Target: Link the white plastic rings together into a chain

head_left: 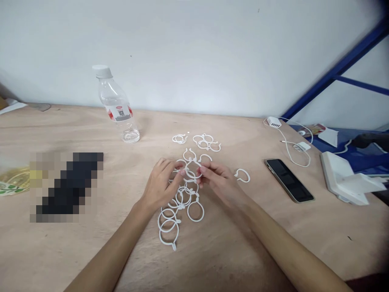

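Note:
A white plastic ring [194,177] is held up between my two hands, over a loose pile of similar rings. My left hand [164,180] pinches its left side with thumb and index finger. At its right side, my right hand [220,180] grips it with the fingertips. Below the hands lie several more white rings [196,221], some overlapping, with small clasp-like ends. Behind the hands are further rings [204,140] in two small groups. A single open ring [243,175] lies to the right of my right hand.
A water bottle [120,109] stands at the back left. A blurred-out dark object [67,190] lies at left, near a yellow-green packet [15,180]. On the right are a phone [288,180], a white stand [346,178] and a charger with a cable [302,146]. A wall borders the wooden table [231,259].

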Tool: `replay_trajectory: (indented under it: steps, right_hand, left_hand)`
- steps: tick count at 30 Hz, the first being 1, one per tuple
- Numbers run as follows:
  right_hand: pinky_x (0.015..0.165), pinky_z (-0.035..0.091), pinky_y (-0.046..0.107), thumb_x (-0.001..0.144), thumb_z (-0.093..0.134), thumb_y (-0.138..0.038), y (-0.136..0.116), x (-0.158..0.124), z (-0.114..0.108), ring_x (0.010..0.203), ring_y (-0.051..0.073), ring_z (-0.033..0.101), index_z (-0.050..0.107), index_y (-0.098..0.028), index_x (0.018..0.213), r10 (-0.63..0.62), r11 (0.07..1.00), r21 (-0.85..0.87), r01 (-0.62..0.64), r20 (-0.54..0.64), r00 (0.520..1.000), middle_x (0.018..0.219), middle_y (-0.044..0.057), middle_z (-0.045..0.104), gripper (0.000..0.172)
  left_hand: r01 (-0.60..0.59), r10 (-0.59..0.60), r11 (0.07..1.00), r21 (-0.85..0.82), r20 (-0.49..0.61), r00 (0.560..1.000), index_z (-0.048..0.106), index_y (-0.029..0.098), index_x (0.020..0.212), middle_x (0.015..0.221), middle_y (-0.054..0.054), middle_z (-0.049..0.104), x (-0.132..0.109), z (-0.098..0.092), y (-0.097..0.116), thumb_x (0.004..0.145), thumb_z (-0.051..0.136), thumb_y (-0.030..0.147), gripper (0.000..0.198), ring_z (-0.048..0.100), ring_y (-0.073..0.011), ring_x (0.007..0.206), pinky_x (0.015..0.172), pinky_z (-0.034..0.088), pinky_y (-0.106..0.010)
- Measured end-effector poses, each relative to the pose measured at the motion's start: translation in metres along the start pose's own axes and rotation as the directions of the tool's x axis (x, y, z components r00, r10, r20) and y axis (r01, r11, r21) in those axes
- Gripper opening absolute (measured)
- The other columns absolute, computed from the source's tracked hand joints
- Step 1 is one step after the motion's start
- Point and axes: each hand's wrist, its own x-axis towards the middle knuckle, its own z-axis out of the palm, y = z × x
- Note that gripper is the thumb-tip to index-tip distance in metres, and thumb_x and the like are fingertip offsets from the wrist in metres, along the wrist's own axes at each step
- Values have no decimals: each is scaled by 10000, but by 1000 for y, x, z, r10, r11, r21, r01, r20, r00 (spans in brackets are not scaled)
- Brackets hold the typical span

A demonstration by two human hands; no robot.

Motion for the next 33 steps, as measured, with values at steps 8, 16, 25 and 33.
replay_trajectory:
  steps: [8, 16, 25, 33]
  right_hand:
    - [472, 364, 222, 782, 625, -437, 4, 20, 34, 536, 94, 451, 698, -175, 803, 15, 1000, -26, -18, -108, 994, 610, -20, 523, 272]
    - [546, 397, 228, 855, 542, -408, 4, 8, 35, 627, 114, 492, 681, -189, 855, -70, 979, -198, 54, -74, 995, 700, -3, 566, 260]
    - [687, 444, 273, 901, 481, -436, 9, 8, 33, 727, 154, 552, 669, -187, 761, -267, 908, -367, 203, -132, 955, 741, 18, 618, 342]
    - [725, 464, 285, 910, 478, -399, 13, 7, 36, 762, 164, 605, 709, -203, 814, -324, 902, -330, 277, -95, 941, 752, 20, 650, 318]
  left_hand:
    - [-8, 7, 997, -83, -20, 1000, 593, 189, 959, 807, -45, 611, -3, -1, 0, 968, 307, 350, 328, 543, -185, 795, 732, 441, -327]
    - [-56, 56, 998, 2, 15, 998, 604, 183, 1054, 883, -68, 642, -1, 0, -2, 977, 271, 319, 367, 548, -195, 821, 779, 428, -349]
    - [-116, 108, 988, 103, 77, 991, 488, 204, 1267, 1067, -90, 657, -2, 0, -1, 937, 368, 349, 380, 546, -237, 969, 878, 349, -428]
    - [-69, 63, 997, 34, 172, 983, 516, 212, 922, 856, -44, 589, -3, -2, 0, 948, 286, 412, 306, 471, -224, 846, 807, 304, -422]
